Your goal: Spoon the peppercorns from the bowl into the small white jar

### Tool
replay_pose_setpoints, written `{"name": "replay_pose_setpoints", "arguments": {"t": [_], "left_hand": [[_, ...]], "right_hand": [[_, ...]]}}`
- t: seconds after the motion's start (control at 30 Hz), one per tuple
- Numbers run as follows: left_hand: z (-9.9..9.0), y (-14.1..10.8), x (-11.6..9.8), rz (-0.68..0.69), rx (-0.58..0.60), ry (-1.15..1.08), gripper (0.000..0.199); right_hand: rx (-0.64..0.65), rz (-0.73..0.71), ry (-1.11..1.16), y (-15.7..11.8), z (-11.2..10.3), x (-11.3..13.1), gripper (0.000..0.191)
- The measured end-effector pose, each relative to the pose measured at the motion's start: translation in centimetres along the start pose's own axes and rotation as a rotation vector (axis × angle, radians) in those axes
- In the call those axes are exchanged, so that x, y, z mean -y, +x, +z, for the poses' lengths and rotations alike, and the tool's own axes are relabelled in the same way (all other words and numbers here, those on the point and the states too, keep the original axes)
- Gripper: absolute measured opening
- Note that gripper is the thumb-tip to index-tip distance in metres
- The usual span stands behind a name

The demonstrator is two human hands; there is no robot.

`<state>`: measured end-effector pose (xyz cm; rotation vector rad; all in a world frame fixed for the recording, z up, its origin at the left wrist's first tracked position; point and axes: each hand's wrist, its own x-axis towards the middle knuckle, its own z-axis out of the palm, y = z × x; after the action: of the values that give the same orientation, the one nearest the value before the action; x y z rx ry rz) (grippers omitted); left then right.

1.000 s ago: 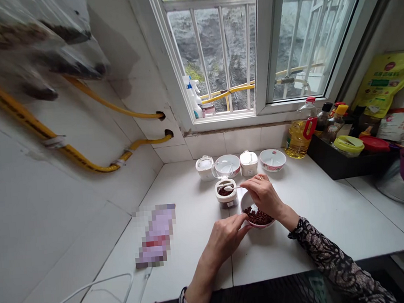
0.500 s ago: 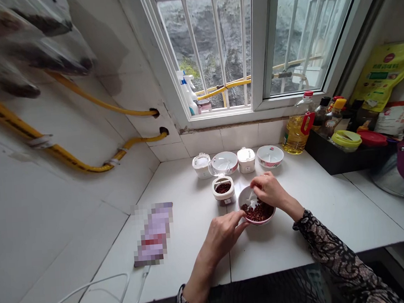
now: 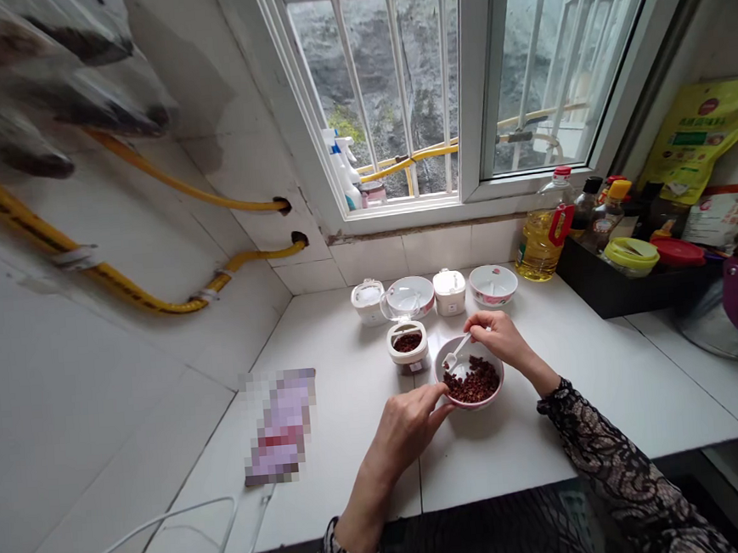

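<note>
My left hand (image 3: 412, 422) pinches the left rim of a white bowl (image 3: 443, 358) between thumb and fingers. Small dark red dried grains, like Sichuan peppercorns (image 3: 476, 385), lie in the front of the bowl. A small white spoon (image 3: 456, 353) is in my right hand (image 3: 498, 334), its handle gripped by thumb and fingers. The spoon tilts down to the left, its scoop over the bowl's left inner side with a few bits in it. Just left of the bowl stands a lidded seasoning jar (image 3: 410, 360), its lid up, with similar dark red grains inside.
Behind stand a jar of white contents (image 3: 369, 304), another white jar (image 3: 450, 291) and two bowls, one at right (image 3: 493, 285). An oil bottle (image 3: 540, 242) and a black box (image 3: 605, 283) of condiments are at right. A blurred purple object (image 3: 282, 428) with a cable lies left.
My right hand has drawn up and slightly right out of the grains. The spoon's scoop now shows at the left inside the bowl. The left hand stays on the rim.
</note>
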<state>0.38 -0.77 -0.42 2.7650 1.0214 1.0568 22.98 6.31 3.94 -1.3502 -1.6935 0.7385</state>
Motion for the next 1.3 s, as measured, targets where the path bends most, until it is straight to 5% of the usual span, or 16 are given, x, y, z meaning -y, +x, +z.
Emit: {"name": "replay_pose_setpoints", "arguments": {"t": [0.23,0.5,0.67,1.0,1.17,1.3], "left_hand": [[0.0,0.0,0.0,-0.01,0.014,0.002,0.02],[-0.1,0.2,-0.2,0.015,-0.027,0.017,0.03],[-0.1,0.2,-0.2,0.011,-0.028,0.012,0.028],[-0.1,0.2,-0.2,0.008,-0.031,0.03,0.022],[-0.4,0.3,-0.4,0.021,-0.033,0.009,0.028],[-0.4,0.3,-0.4,0.017,-0.032,0.003,0.028]], "right_hand": [[-0.017,-0.055,-0.088,-0.2,0.1,0.1,0.02],[0.012,0.104,0.267,0.1,0.6,0.4,0.016],[-0.03,0.006,0.35,0.1,1.9,1.0,0.022],[-0.146,-0.623,-0.255,-1.1,2.8,2.3,0.021],[-0.282,-0.554,-0.191,-0.7,0.3,1.7,0.015],[-0.121,-0.432,-0.321,-0.4,-0.7,0.6,0.017]]}}
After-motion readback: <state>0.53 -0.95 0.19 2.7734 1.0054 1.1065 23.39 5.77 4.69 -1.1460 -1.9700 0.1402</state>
